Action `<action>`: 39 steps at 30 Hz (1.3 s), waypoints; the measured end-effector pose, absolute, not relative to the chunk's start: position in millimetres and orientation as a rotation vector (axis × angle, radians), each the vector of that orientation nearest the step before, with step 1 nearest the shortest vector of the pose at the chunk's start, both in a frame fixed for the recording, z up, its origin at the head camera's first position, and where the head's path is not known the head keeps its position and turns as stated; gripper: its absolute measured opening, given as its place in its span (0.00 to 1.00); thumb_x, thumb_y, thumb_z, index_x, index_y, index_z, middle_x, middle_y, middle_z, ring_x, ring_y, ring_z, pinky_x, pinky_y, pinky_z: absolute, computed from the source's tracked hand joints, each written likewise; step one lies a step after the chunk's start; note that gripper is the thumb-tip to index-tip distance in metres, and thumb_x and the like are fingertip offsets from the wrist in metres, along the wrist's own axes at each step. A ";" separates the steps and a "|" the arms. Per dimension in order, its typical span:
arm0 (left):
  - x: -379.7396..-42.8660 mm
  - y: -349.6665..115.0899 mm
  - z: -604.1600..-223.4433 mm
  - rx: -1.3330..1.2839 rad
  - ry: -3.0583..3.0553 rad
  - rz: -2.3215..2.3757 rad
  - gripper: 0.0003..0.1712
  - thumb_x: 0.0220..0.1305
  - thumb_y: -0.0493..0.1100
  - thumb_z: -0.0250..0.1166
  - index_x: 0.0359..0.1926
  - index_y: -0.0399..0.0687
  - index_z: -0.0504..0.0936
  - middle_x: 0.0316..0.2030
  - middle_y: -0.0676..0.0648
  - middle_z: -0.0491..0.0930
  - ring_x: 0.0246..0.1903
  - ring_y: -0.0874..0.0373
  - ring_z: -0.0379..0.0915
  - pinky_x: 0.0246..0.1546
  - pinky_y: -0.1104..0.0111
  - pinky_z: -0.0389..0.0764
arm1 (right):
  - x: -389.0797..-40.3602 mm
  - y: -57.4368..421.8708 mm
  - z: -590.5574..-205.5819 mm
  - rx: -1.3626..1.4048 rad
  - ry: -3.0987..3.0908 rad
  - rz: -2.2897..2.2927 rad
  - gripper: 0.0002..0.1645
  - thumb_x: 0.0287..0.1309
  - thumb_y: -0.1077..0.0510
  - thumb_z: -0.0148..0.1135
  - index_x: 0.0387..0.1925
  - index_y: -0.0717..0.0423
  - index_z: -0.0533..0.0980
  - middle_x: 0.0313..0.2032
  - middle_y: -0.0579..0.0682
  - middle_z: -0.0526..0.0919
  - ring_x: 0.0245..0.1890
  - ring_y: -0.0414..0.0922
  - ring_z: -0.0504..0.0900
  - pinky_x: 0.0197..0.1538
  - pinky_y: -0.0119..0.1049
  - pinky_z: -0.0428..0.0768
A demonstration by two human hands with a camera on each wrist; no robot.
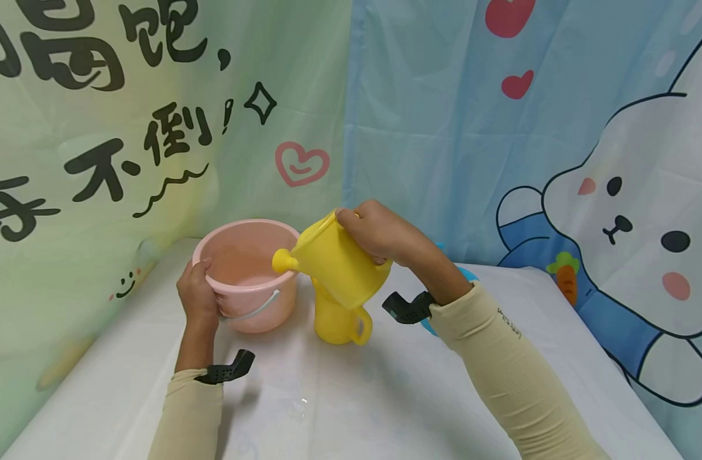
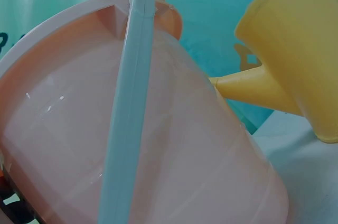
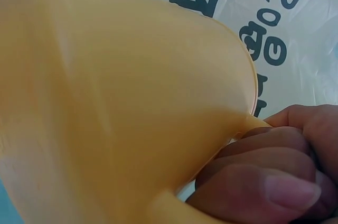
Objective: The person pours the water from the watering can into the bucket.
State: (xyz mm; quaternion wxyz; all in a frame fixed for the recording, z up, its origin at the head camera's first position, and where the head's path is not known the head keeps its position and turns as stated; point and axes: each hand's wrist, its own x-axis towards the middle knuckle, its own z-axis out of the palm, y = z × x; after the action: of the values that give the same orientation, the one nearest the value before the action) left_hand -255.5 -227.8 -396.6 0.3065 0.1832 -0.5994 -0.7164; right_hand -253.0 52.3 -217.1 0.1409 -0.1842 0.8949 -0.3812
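My left hand grips the left rim of a pink bucket, whose pale handle hangs down its side. By its handle, my right hand holds a yellow watering can. That can is tilted left, its round spout end over the bucket's right rim. In the right wrist view, curled fingers wrap the handle beside the can's wall. Below it, a second yellow watering can stands upright on the table, partly hidden by the held one. Its spout points at the bucket in the left wrist view.
A blue object lies on the table behind my right forearm, mostly hidden. The white-covered table runs back to printed curtains, which hang close behind the bucket and cans.
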 end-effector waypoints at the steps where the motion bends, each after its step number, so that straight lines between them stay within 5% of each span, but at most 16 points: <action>1: -255.7 -228.0 -396.9 0.484 -1.586 -1.893 0.20 0.60 0.44 0.49 0.48 0.39 0.76 0.48 0.41 0.73 0.46 0.47 0.67 0.49 0.59 0.65 | -253.3 52.4 -217.2 -0.528 2.580 -1.102 0.28 0.61 0.43 0.37 0.13 0.56 0.54 0.09 0.51 0.54 0.09 0.44 0.50 0.13 0.34 0.57; 39: -257.8 -228.7 -398.2 0.496 -1.564 -1.923 0.20 0.60 0.45 0.50 0.49 0.41 0.76 0.48 0.43 0.74 0.47 0.49 0.67 0.49 0.60 0.65 | -261.9 52.7 -214.3 -0.501 2.515 -1.118 0.27 0.61 0.43 0.39 0.15 0.58 0.57 0.09 0.52 0.55 0.07 0.45 0.53 0.13 0.33 0.59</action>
State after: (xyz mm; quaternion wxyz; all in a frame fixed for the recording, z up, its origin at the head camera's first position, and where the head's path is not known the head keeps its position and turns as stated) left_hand -257.8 -228.7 -398.2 0.3019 0.1872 -0.5898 -0.7252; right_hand -261.9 52.7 -214.3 0.1710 -0.1764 0.8858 -0.3937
